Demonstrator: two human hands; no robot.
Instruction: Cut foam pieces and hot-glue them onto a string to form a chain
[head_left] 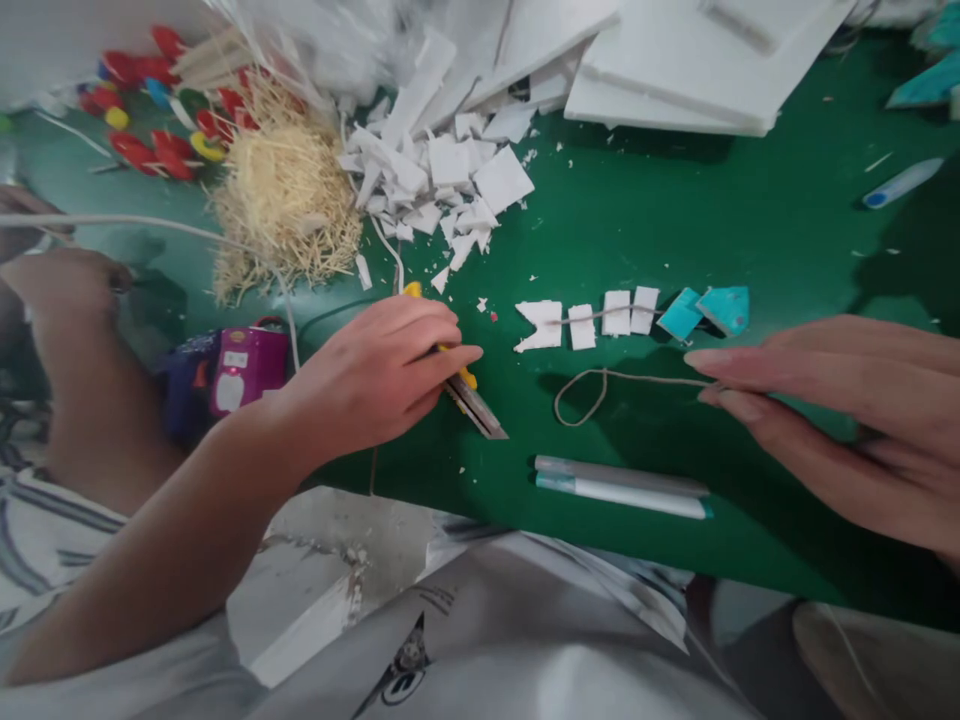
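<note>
My left hand [382, 375] is closed over a yellow box cutter [472, 400], whose blade points down and right, close to the table surface. My right hand [847, 410] pinches a thin grey string [652, 378] between thumb and fingertips. The string's far end lies in a small loop on the table. Just beyond it is a row of foam pieces threaded on a string: a notched white piece [541, 326], several white squares [616, 313] and two turquoise pieces [724, 310], one of them pointed. Two markers [622, 487] lie side by side nearer to me.
Foam scraps [450, 175], foam boards [675, 75] and a heap of thin wooden sticks [289, 195] cover the far side. Red toy pieces [154, 152] and a purple box [250, 368] are on the left, near another person's arm [90, 350]. A pen [902, 184] lies far right.
</note>
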